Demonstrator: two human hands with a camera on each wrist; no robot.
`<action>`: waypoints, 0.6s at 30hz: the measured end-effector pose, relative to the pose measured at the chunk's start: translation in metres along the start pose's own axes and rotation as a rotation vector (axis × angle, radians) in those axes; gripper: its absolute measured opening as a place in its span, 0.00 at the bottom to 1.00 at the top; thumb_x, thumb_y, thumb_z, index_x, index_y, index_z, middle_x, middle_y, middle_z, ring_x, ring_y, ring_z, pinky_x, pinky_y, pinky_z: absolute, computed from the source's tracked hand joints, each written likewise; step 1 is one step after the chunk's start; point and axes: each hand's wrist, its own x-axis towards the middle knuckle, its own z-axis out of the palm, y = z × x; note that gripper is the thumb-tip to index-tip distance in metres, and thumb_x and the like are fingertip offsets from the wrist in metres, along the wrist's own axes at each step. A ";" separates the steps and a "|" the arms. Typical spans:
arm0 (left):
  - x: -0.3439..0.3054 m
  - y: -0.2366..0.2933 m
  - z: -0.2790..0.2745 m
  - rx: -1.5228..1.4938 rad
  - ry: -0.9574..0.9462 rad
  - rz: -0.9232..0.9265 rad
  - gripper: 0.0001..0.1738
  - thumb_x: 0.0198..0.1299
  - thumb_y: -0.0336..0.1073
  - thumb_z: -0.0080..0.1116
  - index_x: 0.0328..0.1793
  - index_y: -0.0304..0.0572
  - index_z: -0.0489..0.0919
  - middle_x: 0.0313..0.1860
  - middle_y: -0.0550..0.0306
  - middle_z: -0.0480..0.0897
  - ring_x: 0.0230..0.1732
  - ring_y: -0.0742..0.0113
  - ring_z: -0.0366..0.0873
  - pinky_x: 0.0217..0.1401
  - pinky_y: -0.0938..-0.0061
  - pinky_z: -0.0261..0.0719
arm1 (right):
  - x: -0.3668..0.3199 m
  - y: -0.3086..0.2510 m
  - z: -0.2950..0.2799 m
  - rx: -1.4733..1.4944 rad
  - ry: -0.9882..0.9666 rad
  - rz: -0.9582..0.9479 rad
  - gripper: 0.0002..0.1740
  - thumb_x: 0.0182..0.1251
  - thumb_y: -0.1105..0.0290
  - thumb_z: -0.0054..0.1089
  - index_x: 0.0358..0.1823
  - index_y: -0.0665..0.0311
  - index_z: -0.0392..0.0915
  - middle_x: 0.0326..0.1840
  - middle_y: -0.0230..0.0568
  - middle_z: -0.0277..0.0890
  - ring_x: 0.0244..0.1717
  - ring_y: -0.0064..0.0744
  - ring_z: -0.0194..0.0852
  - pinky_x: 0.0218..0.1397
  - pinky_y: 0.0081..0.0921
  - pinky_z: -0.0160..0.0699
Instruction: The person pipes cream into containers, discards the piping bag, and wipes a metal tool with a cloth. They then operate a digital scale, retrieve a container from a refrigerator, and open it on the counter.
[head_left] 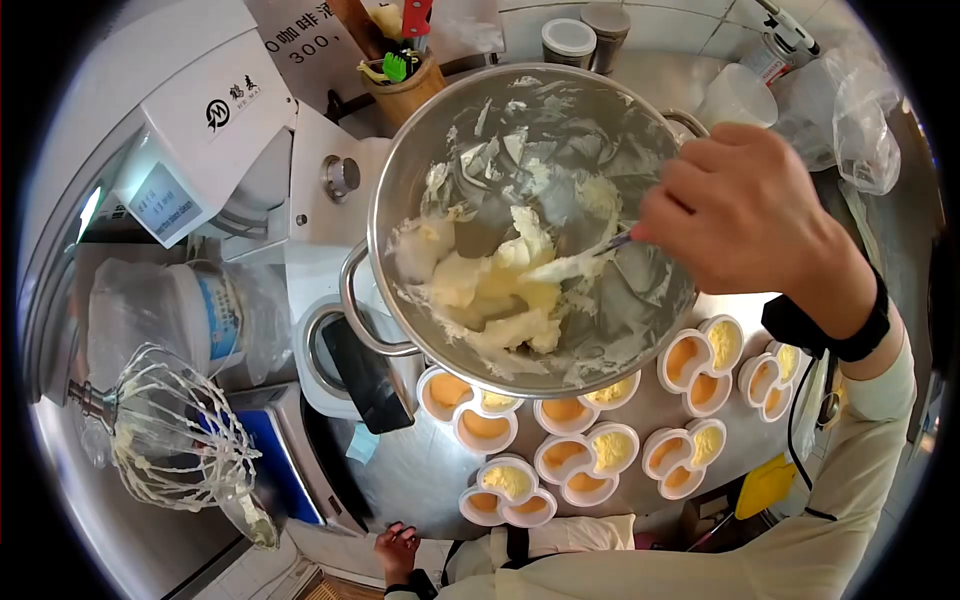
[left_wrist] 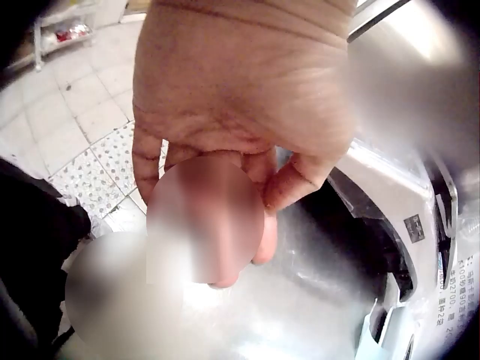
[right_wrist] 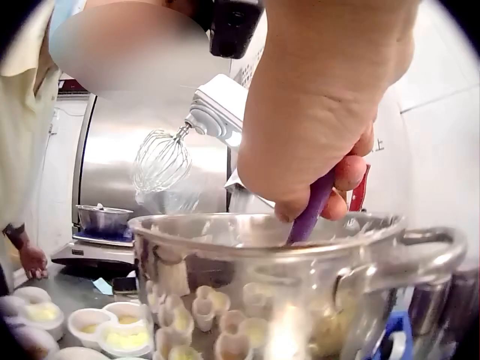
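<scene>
My right hand [head_left: 735, 215] grips the purple handle [right_wrist: 311, 210] of a spatula, reaching over the rim of a big steel mixing bowl [head_left: 385, 200]. The spatula's pale blade [head_left: 570, 266] rests in a mound of pale yellow cream [head_left: 490, 290] inside. White smears coat the bowl's wall. The bowl has a loop handle [right_wrist: 420, 259] on each side. Down by the counter's front edge hangs my left hand [head_left: 397, 548], fingers loosely curled and holding nothing. In the left wrist view, blurred patches cover part of that left hand [left_wrist: 240, 82].
White three-part cups [head_left: 585, 460] with orange and yellow fillings crowd the counter before the bowl. A mixer [head_left: 200, 120] stands left, its cream-coated whisk [head_left: 180, 430] raised. A phone [head_left: 370, 375] lies beside the bowl; a bamboo utensil holder [head_left: 410, 90] and lidded jars [head_left: 568, 42] stand behind.
</scene>
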 end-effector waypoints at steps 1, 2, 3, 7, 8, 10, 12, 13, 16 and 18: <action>0.000 0.001 0.000 0.000 -0.001 0.004 0.16 0.44 0.47 0.50 0.38 0.50 0.76 0.29 0.53 0.79 0.29 0.62 0.67 0.44 0.61 0.68 | 0.000 -0.004 0.003 0.079 0.008 0.037 0.10 0.38 0.65 0.62 0.12 0.57 0.70 0.10 0.31 0.63 0.17 0.31 0.68 0.21 0.26 0.65; 0.001 0.001 0.001 0.006 0.022 0.001 0.17 0.44 0.47 0.50 0.38 0.49 0.76 0.29 0.53 0.79 0.29 0.62 0.67 0.44 0.61 0.68 | -0.001 -0.007 0.002 0.076 0.012 0.039 0.10 0.38 0.65 0.62 0.12 0.57 0.70 0.10 0.31 0.63 0.17 0.31 0.68 0.21 0.26 0.65; 0.001 0.000 0.000 0.011 0.045 -0.003 0.18 0.44 0.47 0.51 0.38 0.48 0.76 0.28 0.52 0.79 0.29 0.61 0.67 0.44 0.61 0.68 | -0.002 -0.010 0.000 0.123 -0.053 0.084 0.11 0.41 0.65 0.62 0.12 0.57 0.70 0.09 0.32 0.64 0.15 0.32 0.68 0.19 0.28 0.63; 0.004 -0.007 -0.002 -0.048 0.038 0.040 0.18 0.45 0.48 0.50 0.39 0.47 0.75 0.30 0.51 0.78 0.29 0.61 0.67 0.45 0.61 0.68 | -0.005 -0.018 -0.014 0.245 -0.212 0.274 0.13 0.49 0.65 0.62 0.12 0.59 0.72 0.07 0.34 0.65 0.11 0.39 0.65 0.15 0.31 0.60; 0.004 -0.007 -0.004 -0.054 0.017 0.041 0.19 0.47 0.48 0.49 0.41 0.45 0.75 0.30 0.50 0.79 0.30 0.60 0.70 0.43 0.62 0.70 | -0.007 -0.019 -0.017 0.242 -0.212 0.268 0.13 0.49 0.65 0.62 0.12 0.59 0.72 0.07 0.34 0.65 0.11 0.39 0.65 0.15 0.31 0.60; 0.006 -0.007 -0.004 -0.069 -0.011 0.044 0.19 0.50 0.47 0.47 0.42 0.43 0.76 0.30 0.49 0.80 0.32 0.59 0.73 0.42 0.64 0.72 | -0.014 -0.019 -0.023 0.336 -0.237 0.383 0.13 0.51 0.66 0.60 0.12 0.59 0.72 0.08 0.35 0.65 0.12 0.42 0.64 0.16 0.31 0.59; 0.007 -0.008 -0.003 -0.062 -0.020 0.039 0.20 0.50 0.47 0.47 0.42 0.43 0.76 0.30 0.49 0.80 0.29 0.61 0.71 0.41 0.65 0.72 | -0.020 -0.022 -0.030 0.387 -0.220 0.438 0.13 0.52 0.66 0.59 0.13 0.60 0.73 0.08 0.37 0.64 0.13 0.44 0.63 0.16 0.31 0.59; 0.007 -0.008 -0.003 -0.073 -0.025 0.041 0.20 0.50 0.47 0.47 0.42 0.43 0.76 0.30 0.49 0.80 0.29 0.61 0.71 0.41 0.65 0.72 | -0.023 -0.023 -0.034 0.444 -0.203 0.501 0.13 0.53 0.67 0.59 0.14 0.61 0.74 0.08 0.38 0.64 0.13 0.46 0.62 0.17 0.32 0.58; 0.008 -0.011 -0.004 -0.078 -0.039 0.070 0.20 0.50 0.48 0.46 0.43 0.43 0.76 0.32 0.49 0.80 0.28 0.62 0.70 0.41 0.66 0.71 | -0.034 -0.030 -0.041 0.559 -0.195 0.713 0.13 0.56 0.67 0.57 0.17 0.65 0.74 0.09 0.41 0.63 0.12 0.41 0.60 0.18 0.30 0.58; 0.011 -0.012 -0.008 -0.028 -0.160 0.104 0.23 0.52 0.50 0.46 0.46 0.42 0.75 0.35 0.48 0.81 0.32 0.62 0.73 0.40 0.69 0.70 | -0.047 -0.035 -0.039 0.621 -0.171 0.804 0.13 0.57 0.67 0.57 0.18 0.67 0.74 0.09 0.42 0.62 0.12 0.36 0.58 0.18 0.29 0.57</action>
